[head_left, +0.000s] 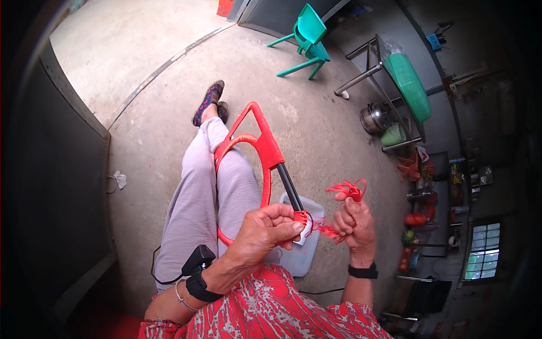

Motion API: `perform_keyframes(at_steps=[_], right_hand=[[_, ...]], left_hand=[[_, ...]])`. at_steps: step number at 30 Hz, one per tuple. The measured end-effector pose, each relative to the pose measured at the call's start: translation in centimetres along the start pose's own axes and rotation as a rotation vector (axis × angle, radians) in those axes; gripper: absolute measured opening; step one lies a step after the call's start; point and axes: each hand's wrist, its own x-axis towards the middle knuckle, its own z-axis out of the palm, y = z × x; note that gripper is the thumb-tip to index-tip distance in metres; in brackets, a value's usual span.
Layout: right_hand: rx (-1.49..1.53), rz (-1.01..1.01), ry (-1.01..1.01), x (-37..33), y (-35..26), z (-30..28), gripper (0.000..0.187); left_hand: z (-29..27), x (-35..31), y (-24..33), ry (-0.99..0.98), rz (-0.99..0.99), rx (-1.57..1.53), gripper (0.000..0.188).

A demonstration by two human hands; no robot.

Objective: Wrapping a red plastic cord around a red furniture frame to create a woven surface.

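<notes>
Across my lap lies a frame (270, 148) with a rounded ring and an angular end, wrapped in red strips. A bare black bar (289, 186) runs from it toward me. My left hand (264, 230) is closed round the bar's near end, thumb and fingers pressing on red windings there. To the right, my right hand (354, 223) is closed on a bundle of red cord (351, 189), loops of which stick out above the fist. A frayed stretch of cord (326, 227) spans the gap between the hands.
Below the hands, a pale plastic tub (299, 263) sits on the concrete floor. A green chair (309, 42) stands ahead. Right of it, a metal rack (367, 73) bears a green basin (407, 85), with a steel pot (375, 118) beneath. A dark door panel (62, 169) is at left.
</notes>
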Motion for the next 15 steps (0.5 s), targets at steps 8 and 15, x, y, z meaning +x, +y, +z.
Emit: perform_keyframes(at_steps=[8,15], right_hand=[[-0.369,-0.017,-0.051,-0.4,3.0,5.1,0.019],[0.173,0.218,-0.183,-1.3,1.8,5.4,0.03]], left_hand=[[0.2,0.3,-1.1,-0.007,0.059,0.032,0.023],[0.4,0.1,-1.0,-0.028,0.039,0.009,0.022]])
